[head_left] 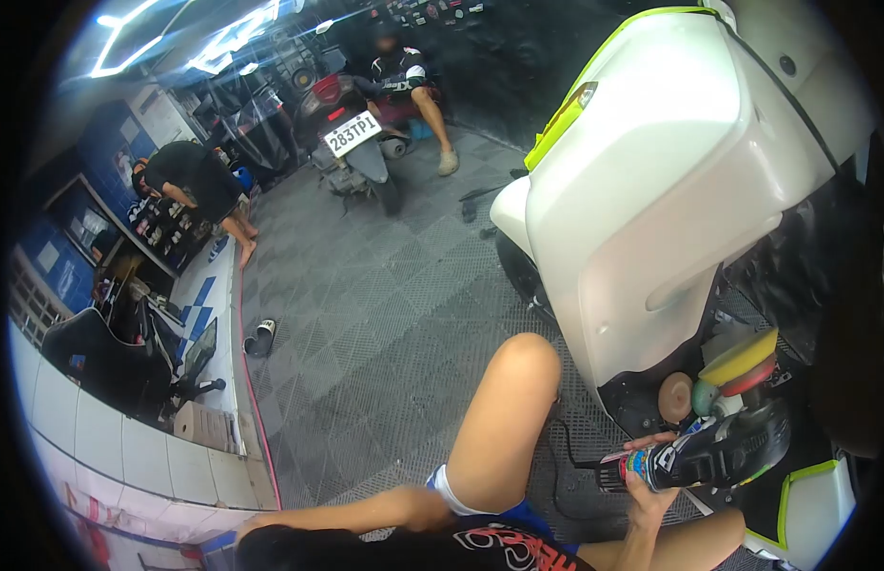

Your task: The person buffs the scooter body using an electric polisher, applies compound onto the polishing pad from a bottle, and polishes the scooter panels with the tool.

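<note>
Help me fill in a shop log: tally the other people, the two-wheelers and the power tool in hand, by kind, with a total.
Other people (one bent over, one seated): 2
Two-wheelers (dark motorcycle, white scooter): 2
Held power tool (polisher): 1
Total: 5

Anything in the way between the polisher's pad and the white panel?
Nothing visible stands between the yellow pad and the white panel, though depth is hard to judge; the tan disc sits off to one side.
</note>
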Available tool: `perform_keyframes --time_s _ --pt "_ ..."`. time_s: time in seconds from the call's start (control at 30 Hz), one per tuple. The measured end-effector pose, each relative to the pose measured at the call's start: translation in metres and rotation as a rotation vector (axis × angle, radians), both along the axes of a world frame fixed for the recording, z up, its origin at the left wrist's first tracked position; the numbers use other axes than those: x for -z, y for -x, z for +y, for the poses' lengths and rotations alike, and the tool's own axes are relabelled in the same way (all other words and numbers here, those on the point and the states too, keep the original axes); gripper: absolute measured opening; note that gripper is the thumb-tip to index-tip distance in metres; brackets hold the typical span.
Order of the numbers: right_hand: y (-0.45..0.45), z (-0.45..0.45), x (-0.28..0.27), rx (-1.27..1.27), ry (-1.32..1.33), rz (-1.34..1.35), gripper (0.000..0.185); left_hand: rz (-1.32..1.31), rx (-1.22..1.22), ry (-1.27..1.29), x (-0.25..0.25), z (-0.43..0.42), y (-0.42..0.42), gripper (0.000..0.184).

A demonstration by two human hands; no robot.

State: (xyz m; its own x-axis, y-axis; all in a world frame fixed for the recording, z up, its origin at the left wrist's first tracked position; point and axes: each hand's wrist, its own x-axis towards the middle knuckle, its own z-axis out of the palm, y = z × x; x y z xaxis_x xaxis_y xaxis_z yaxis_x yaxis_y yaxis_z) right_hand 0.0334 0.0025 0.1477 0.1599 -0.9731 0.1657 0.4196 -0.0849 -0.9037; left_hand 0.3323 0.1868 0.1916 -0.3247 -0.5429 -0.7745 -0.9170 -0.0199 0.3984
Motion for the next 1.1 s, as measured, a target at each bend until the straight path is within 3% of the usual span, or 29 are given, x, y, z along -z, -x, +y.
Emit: perform_keyframes --time_s 0.03,0.07,0.17,0.27,0.33,0.37,0.47,0.63,0.7,0.77,0.87,0.93,1.0,1.03,1.1 --pt "0.0 0.002 -0.002 -0.01 -0.021 -0.03 0.076 -0.013 -0.009 -0.036 0.035 0.04 -0.015 0.036" --pt "-0.001 0.004 -0.003 -0.02 -0.042 -0.061 0.076 -0.124 0.007 -0.302 0.018 0.04 -0.01 0.033" --pt "-0.003 0.004 -0.002 -0.019 -0.07 -0.11 0.074 0.087 -0.332 0.122 0.048 0.093 -0.029 0.033" --pt "-0.004 0.009 -0.005 -0.023 -0.089 -0.116 0.073 0.2 -1.119 -0.029 -0.01 0.076 -0.031 0.036" --pt "-0.005 0.008 -0.005 -0.027 -0.075 -0.12 0.074 0.782 -1.692 -0.187 -0.061 0.068 -0.038 0.041" --pt "-0.003 0.008 -0.004 -0.056 -0.057 -0.111 0.072 0.92 -1.676 -0.44 -0.069 0.082 -0.063 0.045" --pt "-0.003 0.009 -0.006 -0.021 -0.052 -0.138 0.074 0.414 -1.484 -0.788 -0.04 0.14 -0.075 0.053" --pt "0.002 0.008 -0.001 0.003 -0.022 -0.095 0.073 0.617 -0.184 -0.628 -0.045 0.095 -0.098 0.065" --pt "0.005 0.009 -0.002 -0.023 -0.007 -0.088 0.072 0.939 -0.017 -0.524 -0.05 0.061 -0.104 0.065" --pt "0.007 0.011 -0.005 -0.033 0.001 -0.086 0.071 1.226 -0.266 -0.426 -0.049 0.021 -0.08 0.066" --pt "0.009 0.011 -0.008 0.028 -0.024 -0.078 0.075 1.209 -0.739 -0.348 -0.049 -0.01 0.002 0.075" --pt "0.009 0.013 -0.007 0.047 -0.035 -0.089 0.075 0.589 -0.326 -0.033 -0.021 -0.007 0.032 0.074" --pt "0.009 0.013 -0.006 0.066 -0.05 -0.113 0.075 0.199 -0.248 -0.215 -0.034 0.0 0.039 0.075" --pt "0.011 0.012 -0.006 0.079 -0.056 -0.119 0.075 0.285 -0.344 -0.193 -0.033 0.003 0.034 0.073" --pt "0.012 0.015 -0.006 0.096 -0.082 -0.13 0.075 0.11 -0.337 -0.028 -0.014 0.017 0.017 0.07"
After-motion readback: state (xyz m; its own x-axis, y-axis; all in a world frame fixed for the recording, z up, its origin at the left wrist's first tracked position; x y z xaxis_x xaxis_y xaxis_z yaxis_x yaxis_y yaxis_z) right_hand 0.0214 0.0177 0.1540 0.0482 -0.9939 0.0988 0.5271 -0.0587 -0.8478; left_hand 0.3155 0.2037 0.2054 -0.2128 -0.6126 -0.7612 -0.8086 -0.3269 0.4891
